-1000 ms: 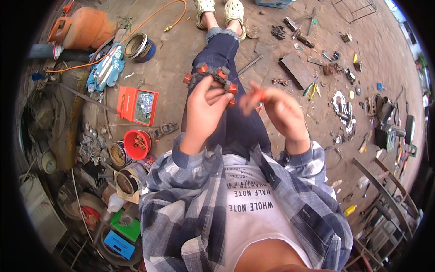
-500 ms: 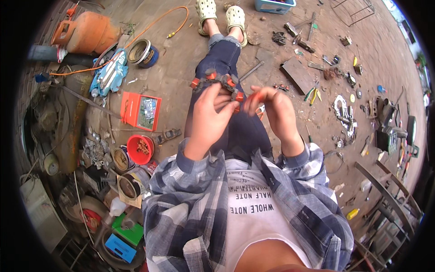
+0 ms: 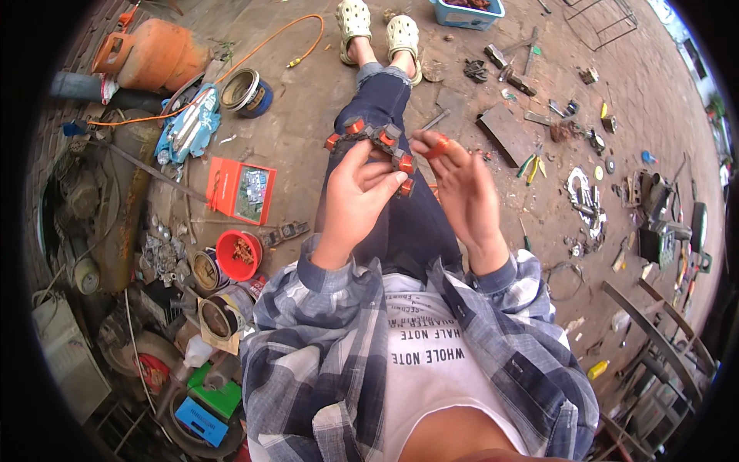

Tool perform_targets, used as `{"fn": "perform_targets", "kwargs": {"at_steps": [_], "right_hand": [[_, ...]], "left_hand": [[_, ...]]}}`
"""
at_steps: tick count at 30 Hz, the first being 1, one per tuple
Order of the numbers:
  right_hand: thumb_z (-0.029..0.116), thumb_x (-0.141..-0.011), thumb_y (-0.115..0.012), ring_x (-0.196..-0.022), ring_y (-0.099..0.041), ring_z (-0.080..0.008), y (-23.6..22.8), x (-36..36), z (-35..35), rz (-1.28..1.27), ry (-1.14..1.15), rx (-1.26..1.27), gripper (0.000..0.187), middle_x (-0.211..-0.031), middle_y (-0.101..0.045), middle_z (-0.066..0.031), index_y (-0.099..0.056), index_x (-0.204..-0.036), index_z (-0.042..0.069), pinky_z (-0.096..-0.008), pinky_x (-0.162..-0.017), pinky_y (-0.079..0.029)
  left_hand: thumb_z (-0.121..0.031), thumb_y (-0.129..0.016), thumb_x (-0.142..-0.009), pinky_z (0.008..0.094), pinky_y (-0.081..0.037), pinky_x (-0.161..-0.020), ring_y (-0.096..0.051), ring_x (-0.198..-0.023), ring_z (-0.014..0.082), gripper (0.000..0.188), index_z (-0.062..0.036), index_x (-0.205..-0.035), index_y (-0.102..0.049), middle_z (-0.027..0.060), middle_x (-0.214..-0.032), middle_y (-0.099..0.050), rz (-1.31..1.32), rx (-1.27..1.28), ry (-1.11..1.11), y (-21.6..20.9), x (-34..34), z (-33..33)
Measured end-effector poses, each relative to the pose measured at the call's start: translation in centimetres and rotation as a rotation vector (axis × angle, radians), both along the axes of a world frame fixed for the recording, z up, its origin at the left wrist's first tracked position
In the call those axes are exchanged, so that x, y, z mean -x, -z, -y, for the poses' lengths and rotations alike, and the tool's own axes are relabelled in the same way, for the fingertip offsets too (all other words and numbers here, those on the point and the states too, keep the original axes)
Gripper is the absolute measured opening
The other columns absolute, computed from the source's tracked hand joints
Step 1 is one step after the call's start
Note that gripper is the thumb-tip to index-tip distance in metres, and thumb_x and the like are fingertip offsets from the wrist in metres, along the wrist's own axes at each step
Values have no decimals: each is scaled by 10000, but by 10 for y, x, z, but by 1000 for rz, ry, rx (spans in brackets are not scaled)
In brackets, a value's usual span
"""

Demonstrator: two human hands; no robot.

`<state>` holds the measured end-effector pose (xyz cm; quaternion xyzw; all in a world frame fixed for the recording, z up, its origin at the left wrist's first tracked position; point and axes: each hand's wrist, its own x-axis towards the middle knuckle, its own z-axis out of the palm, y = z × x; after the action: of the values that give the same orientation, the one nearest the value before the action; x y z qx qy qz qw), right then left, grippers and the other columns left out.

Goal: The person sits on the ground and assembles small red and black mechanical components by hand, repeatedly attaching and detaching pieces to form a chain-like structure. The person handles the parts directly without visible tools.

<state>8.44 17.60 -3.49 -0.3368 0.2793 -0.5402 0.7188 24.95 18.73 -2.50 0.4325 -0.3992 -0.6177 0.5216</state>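
My left hand (image 3: 356,196) grips a ring-shaped motor stator (image 3: 387,134), dark grey with orange-red wound coils spaced around it, above my thighs. Its fingers go into the ring, and the thumb lies on the near right side. Just to the right, my right hand (image 3: 471,196) is raised with its fingers bent together, slightly blurred. Orange-red wire (image 3: 438,147) appears wrapped about its fingers near the tips. Whether a strand still joins this wire to the stator cannot be made out.
On the left are a red bowl (image 3: 239,255) of copper-coloured scraps, an open red case (image 3: 223,190) and an orange gas cylinder (image 3: 158,55). Right of my legs lie a metal block (image 3: 504,135), pliers (image 3: 532,167) and a hammer (image 3: 509,71). A blue basket (image 3: 468,17) stands ahead.
My right hand has turned and its forearm has swung slightly left, with the orange-red wire still at its fingers. My left hand and the stator have barely moved.
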Motion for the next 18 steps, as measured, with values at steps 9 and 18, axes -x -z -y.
{"fn": "perform_targets", "kwargs": {"at_steps": [9,18], "right_hand": [[132,-885,-584,-1142,-517,-289,-3,-17,-17,-921,126,402,409,-1177,-557,-161,-499,-1253,-24,-375,-994,-377],[182,-940,-514,-1257,-471,-251,-19,-18,-25,-224,197,73,457,-1336,-489,-180,-436,-1306,-80,-375,-1095,-295]], "left_hand": [[103,-635,-798,257,-538,-786,-664,-904,152,476,37,-1254,-515,113,-1019,-648,459,219,-152,3,7,-5],[53,-629,-860,244,-511,-776,-640,-906,149,207,52,-1044,-534,95,-962,-639,177,98,-399,0,14,-2]]}}
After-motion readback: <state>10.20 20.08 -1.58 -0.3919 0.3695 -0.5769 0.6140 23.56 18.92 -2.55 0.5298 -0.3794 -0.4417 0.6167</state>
